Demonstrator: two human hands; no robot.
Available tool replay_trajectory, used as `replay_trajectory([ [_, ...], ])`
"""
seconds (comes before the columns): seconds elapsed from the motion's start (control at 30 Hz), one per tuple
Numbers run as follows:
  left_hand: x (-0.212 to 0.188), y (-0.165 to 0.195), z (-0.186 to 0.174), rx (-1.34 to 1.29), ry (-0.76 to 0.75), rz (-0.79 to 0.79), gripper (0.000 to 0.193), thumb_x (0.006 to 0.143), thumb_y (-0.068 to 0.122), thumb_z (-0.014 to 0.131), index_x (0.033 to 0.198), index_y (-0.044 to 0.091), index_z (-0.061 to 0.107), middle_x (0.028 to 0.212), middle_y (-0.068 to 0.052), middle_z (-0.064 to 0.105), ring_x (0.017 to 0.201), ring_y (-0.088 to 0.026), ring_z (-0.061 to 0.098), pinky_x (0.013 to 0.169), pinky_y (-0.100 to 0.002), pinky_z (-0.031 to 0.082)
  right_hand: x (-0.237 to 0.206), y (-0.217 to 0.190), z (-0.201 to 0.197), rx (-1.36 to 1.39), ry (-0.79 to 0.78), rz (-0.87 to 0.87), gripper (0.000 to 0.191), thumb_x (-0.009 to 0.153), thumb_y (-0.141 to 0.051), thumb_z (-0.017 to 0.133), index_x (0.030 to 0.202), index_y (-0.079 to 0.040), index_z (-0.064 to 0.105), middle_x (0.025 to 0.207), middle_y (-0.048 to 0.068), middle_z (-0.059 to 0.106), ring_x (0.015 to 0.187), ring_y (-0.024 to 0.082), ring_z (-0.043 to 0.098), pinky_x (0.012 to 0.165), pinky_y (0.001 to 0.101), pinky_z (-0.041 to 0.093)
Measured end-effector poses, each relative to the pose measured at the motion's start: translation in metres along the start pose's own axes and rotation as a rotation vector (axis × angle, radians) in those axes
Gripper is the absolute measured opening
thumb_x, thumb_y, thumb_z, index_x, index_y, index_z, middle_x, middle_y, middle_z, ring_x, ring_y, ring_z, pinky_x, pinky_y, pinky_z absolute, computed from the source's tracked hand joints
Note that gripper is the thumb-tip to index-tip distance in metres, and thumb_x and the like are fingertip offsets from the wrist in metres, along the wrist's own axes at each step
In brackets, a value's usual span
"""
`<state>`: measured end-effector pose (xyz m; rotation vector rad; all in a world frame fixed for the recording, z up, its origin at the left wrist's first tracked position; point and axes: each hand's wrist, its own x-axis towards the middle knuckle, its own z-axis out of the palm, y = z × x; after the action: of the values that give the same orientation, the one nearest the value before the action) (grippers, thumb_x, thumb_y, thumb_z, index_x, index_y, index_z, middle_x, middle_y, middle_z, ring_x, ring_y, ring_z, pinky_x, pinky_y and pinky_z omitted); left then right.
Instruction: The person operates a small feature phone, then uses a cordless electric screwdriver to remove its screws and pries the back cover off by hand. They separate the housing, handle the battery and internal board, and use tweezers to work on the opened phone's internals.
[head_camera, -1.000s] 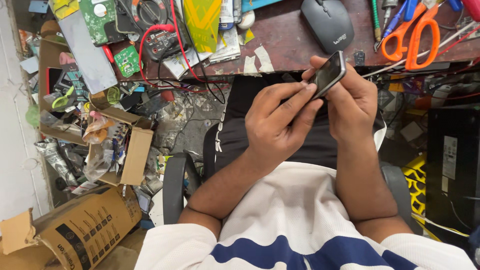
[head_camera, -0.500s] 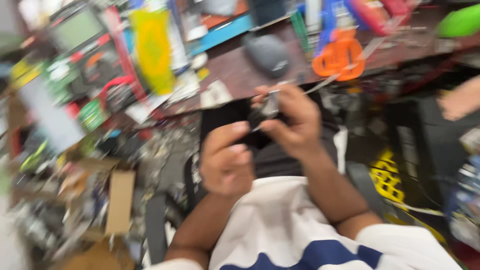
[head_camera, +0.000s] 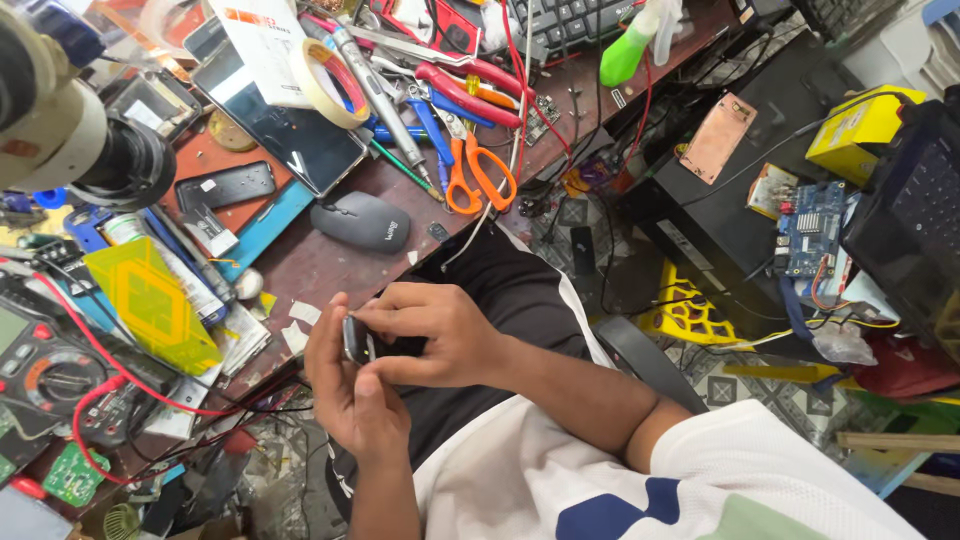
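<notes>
While the head view looks down over a crowded desk (head_camera: 330, 265), both hands meet just off its near edge, above the person's lap. The left hand (head_camera: 345, 385) cups a small dark phone (head_camera: 357, 340) from below, its fingers (head_camera: 325, 335) curled up along the far side and the thumb lying across the near side. The right hand (head_camera: 435, 335) covers the phone from the other side, fingers (head_camera: 385, 300) bent narrow and closed on its upper edge. Only a slim strip of the phone shows between the two sets of fingers: black, glossy, with a rounded corner and a pale rim. Just beyond the fingers, on the desk, lies a grey computer mouse (head_camera: 360, 222); farther out sit orange-handled scissors (head_camera: 478, 172). Left of the fingers lies a yellow diamond-patterned sheet (head_camera: 150, 300).
</notes>
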<state>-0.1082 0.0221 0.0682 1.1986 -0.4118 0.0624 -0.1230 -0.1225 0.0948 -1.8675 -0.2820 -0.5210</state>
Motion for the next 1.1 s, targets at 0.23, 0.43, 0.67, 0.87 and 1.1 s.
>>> replay_trajectory([
  [0.23, 0.001, 0.014, 0.001, -0.075, 0.018, -0.111, 0.057, 0.099, 0.036, 0.057, 0.138, -0.005, 0.047, 0.149, -0.026, 0.051, 0.135, -0.035, 0.056, 0.12, -0.047, 0.045, -0.005, -0.006, 0.01, 0.127, -0.072, -0.001, 0.045, 0.091, -0.028, 0.083, 0.124, -0.001, 0.067, 0.116, 0.011, 0.067, 0.098, 0.024, 0.07, 0.083, 0.0316, 0.058],
  [0.43, -0.006, 0.001, 0.007, -0.135, 0.195, -0.211, 0.051, 0.096, 0.033, 0.045, 0.13, -0.004, 0.049, 0.138, -0.028, 0.057, 0.127, -0.034, 0.058, 0.115, -0.047, 0.046, -0.009, -0.026, 0.017, -0.129, -0.034, 0.108, 0.049, 0.088, -0.031, 0.081, 0.125, -0.001, 0.068, 0.113, 0.01, 0.068, 0.1, 0.026, 0.07, 0.085, 0.0341, 0.058],
  [0.67, -0.004, -0.002, 0.001, -0.001, 0.197, -0.097, 0.053, 0.095, 0.036, 0.044, 0.128, -0.005, 0.048, 0.13, -0.026, 0.058, 0.121, -0.034, 0.058, 0.111, -0.047, 0.047, -0.006, -0.034, 0.022, -0.163, -0.056, 0.076, 0.048, 0.093, -0.03, 0.076, 0.131, -0.003, 0.066, 0.117, 0.012, 0.068, 0.104, 0.029, 0.07, 0.087, 0.0368, 0.059],
  [0.87, 0.007, -0.008, -0.003, 0.074, 0.288, -0.073, 0.056, 0.098, 0.046, 0.038, 0.121, -0.004, 0.047, 0.113, -0.022, 0.061, 0.105, -0.031, 0.061, 0.096, -0.044, 0.053, 0.004, -0.055, 0.035, -0.201, -0.026, 0.187, 0.043, 0.097, -0.027, 0.069, 0.134, -0.007, 0.066, 0.116, 0.012, 0.068, 0.102, 0.031, 0.07, 0.085, 0.0384, 0.058],
  [1.1, 0.026, -0.008, 0.013, 0.002, 0.305, 0.012, 0.054, 0.104, 0.048, 0.036, 0.116, -0.005, 0.045, 0.106, -0.022, 0.063, 0.1, -0.028, 0.062, 0.091, -0.04, 0.054, 0.016, -0.069, 0.025, -0.262, 0.06, 0.167, 0.033, 0.103, -0.023, 0.066, 0.133, -0.008, 0.067, 0.116, 0.013, 0.069, 0.1, 0.03, 0.071, 0.087, 0.0383, 0.058],
])
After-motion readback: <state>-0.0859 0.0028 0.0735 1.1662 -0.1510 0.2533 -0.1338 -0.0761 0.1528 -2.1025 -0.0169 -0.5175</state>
